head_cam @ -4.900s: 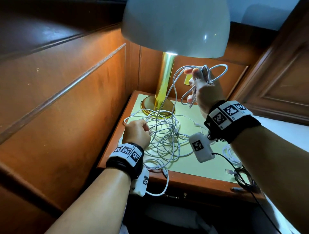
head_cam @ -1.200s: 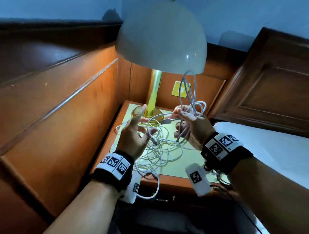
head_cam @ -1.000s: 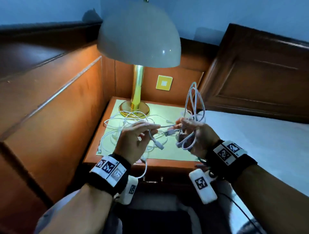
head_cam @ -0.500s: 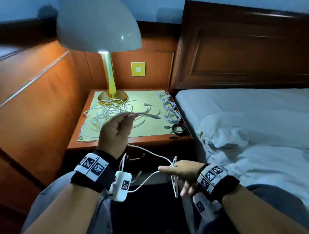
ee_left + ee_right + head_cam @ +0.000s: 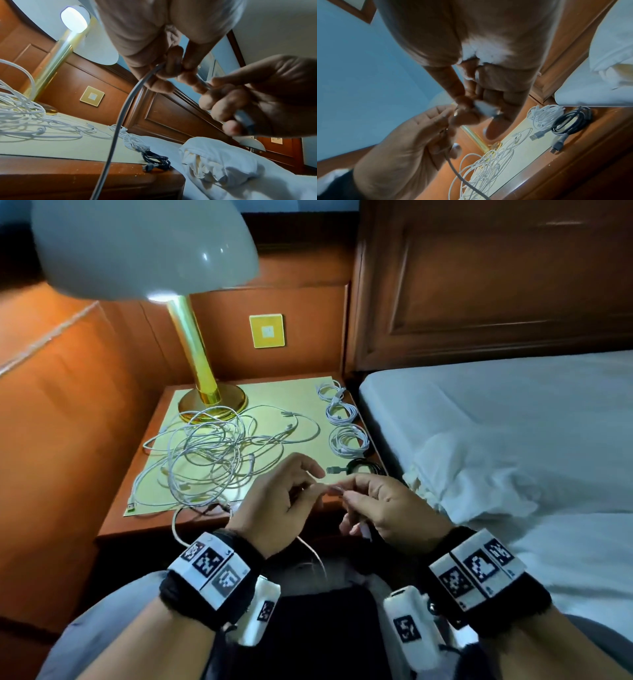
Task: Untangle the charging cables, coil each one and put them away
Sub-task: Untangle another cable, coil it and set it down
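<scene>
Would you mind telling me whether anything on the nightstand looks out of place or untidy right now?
Yes. A tangle of white cables sprawls loose beside the lamp base, and one loop droops over the nightstand's front edge. By contrast, three white coils and a black coil sit neatly along the right side.

The left hand (image 5: 154, 40) pinches a white cable (image 5: 120, 115) between curled fingertips, and the right hand (image 5: 254, 97), just beside it, grips the same cable's end. From the pinch the cable drops in front of the wooden nightstand (image 5: 68, 175). On the nightstand lies a loose white tangle (image 5: 22, 117) at the foot of the lit brass lamp (image 5: 56, 56), with white coils (image 5: 132, 140) and a dark coil (image 5: 156, 161) at the edge nearest the bed (image 5: 223, 169).
</scene>
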Action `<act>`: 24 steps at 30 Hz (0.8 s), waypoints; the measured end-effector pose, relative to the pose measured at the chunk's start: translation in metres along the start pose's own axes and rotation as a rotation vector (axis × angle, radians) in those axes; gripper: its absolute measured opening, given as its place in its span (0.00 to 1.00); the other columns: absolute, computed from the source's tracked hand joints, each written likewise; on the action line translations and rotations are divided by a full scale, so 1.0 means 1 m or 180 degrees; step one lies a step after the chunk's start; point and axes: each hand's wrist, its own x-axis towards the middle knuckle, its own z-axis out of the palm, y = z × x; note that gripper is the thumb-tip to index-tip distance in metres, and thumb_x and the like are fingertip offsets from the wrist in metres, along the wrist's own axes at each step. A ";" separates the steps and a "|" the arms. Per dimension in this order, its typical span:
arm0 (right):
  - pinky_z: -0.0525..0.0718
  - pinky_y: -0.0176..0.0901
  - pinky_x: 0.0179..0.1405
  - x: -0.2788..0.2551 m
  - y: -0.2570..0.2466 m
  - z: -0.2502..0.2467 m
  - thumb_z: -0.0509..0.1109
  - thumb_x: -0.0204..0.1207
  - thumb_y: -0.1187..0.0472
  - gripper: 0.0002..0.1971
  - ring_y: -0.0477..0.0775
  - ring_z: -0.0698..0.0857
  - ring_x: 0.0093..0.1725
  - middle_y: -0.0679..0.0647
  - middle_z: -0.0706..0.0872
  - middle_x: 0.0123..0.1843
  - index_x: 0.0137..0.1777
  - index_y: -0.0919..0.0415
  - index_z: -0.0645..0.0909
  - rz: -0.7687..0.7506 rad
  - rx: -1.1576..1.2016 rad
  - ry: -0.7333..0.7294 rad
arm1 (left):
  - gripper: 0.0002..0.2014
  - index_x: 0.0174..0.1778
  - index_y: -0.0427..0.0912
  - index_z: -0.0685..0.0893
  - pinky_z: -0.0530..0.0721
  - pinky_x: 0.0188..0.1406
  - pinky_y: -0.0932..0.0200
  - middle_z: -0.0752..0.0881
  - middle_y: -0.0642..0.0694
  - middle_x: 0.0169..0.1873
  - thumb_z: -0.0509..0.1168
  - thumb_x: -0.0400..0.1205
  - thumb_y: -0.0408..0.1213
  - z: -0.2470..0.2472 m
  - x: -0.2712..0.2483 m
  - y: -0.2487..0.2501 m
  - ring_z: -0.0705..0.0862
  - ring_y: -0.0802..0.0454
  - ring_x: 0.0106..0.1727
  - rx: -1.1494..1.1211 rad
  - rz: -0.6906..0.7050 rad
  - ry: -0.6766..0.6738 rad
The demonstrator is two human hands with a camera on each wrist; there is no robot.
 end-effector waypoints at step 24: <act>0.76 0.21 0.50 0.051 0.020 -0.054 0.67 0.84 0.64 0.09 0.36 0.85 0.49 0.43 0.89 0.48 0.54 0.57 0.89 -0.1094 -0.1621 0.1324 | 0.12 0.51 0.47 0.94 0.83 0.47 0.70 0.91 0.55 0.45 0.73 0.80 0.25 0.037 0.044 -0.032 0.88 0.64 0.47 0.0235 0.0098 -0.0223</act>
